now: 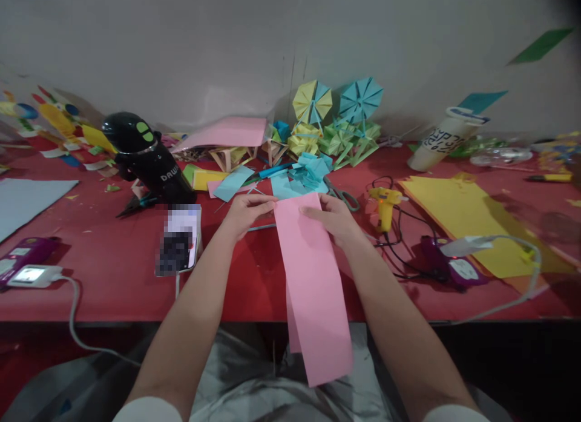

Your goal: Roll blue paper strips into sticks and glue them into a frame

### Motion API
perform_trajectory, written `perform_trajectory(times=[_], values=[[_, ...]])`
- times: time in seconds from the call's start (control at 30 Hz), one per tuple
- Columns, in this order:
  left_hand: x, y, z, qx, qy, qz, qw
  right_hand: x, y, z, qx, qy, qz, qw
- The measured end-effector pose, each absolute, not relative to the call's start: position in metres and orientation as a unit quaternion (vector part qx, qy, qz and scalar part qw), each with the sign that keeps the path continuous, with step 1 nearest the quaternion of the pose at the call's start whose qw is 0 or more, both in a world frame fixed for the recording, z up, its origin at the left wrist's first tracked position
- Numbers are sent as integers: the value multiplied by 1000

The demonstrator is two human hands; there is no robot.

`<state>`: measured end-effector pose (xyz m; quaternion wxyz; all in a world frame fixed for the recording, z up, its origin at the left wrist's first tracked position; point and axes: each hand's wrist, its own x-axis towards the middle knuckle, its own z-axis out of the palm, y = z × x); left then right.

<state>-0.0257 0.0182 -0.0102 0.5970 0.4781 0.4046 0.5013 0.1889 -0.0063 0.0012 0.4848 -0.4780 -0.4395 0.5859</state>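
Observation:
A pink sheet of paper (313,283), folded lengthwise, hangs from both hands over the table's front edge, its layers parted at the lower end. My left hand (247,215) pinches its upper left corner between thumb and fingers. At the upper right corner my right hand (333,219) grips it, the thumb lying on the front face and the fingers behind. Just beyond the hands lie crumpled blue paper pieces (313,168) and scissors (345,198).
On the red table (113,295) stand a black bottle (152,161) and a phone (181,240) at the left. Folded paper umbrellas (361,99) rest by the wall. To the right are a yellow glue gun (385,207), cables, yellow sheets (472,219) and a cup (442,140).

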Motion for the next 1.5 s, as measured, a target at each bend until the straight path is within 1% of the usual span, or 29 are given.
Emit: perform_trajectory(times=[0.37,0.83,1.1,1.3,1.5], values=[[-25,18,-8,522,420,519,532,188,-4,-2,-487,-438,576,489],[-28,21,-11,563,440,528,459,196,7,-15,-505,-502,477,515],[-31,26,-15,613,433,534,390,193,8,-14,-498,-471,470,556],[-30,26,-14,629,419,538,374,192,8,-12,-494,-439,492,567],[-28,25,-14,627,421,539,373,191,10,-13,-482,-421,467,611]])
